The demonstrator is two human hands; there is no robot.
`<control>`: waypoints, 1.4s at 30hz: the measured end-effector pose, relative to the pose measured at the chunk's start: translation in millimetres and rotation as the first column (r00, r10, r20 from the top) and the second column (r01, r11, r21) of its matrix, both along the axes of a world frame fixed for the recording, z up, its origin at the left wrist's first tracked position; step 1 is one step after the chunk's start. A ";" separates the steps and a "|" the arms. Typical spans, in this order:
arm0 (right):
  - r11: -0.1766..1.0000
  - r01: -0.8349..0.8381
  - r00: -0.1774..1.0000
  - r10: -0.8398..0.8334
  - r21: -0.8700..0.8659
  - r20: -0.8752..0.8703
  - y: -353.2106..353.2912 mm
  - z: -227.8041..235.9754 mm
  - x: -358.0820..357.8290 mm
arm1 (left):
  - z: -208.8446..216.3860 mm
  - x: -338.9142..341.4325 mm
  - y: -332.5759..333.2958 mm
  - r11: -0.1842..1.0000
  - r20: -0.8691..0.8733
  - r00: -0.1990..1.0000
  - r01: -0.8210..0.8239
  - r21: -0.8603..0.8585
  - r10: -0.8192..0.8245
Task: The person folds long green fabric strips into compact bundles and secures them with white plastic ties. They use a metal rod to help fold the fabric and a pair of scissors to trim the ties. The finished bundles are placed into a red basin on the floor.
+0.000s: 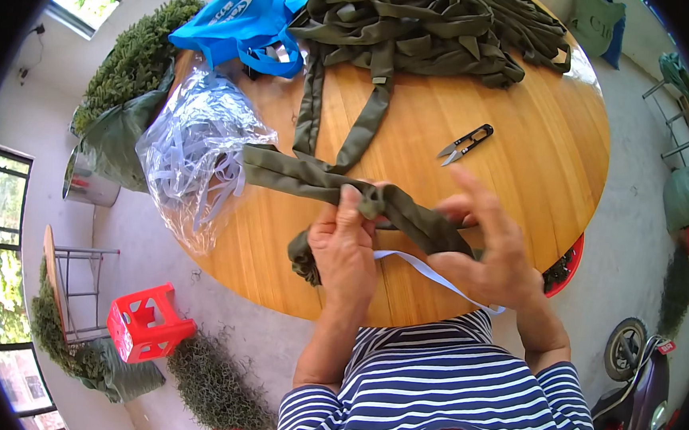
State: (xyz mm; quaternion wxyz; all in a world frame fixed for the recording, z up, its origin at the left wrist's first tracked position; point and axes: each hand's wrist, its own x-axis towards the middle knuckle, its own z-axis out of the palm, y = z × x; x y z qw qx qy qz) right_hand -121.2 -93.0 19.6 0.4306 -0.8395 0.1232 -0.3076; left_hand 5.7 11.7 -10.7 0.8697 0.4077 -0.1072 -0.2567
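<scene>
My left hand [346, 243] is closed on a dark olive fabric strap [291, 173], thumb on top beside a bunched, knot-like spot. To the right, the strap runs down toward my right hand [490, 245], whose fingers are spread and slightly blurred; I cannot tell whether they touch the cloth. A pale lilac-white ribbon [425, 268] curves from below the strap to the table's near edge. A rolled end of olive cloth [303, 258] lies left of my left wrist. Black-handled thread snips [467, 144] lie beyond my right hand, blades apart.
The round wooden table [539, 173] carries a heap of olive straps [421, 29], a blue bag [242, 24] and a clear plastic bag of pale ribbons [197, 145]. On the floor are a red stool [149, 323], artificial greenery [217, 382] and a parked scooter [644, 388].
</scene>
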 end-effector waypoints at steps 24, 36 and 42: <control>0.982 -0.165 0.977 0.176 0.093 -0.118 -10.6 -13.6 1.8 | -4.8 -15.6 -1.0 0.875 -0.031 0.905 0.419 0.243 -0.424; 0.800 -0.126 0.975 0.210 0.587 -0.077 -4.7 -22.7 2.5 | -6.3 -14.7 -5.6 0.963 -0.127 0.960 0.259 0.080 -0.248; 0.934 -0.171 0.835 0.307 0.314 -0.457 -20.7 -8.5 -18.6 | 2.9 9.7 6.7 0.995 -0.087 0.992 0.093 -0.017 -0.095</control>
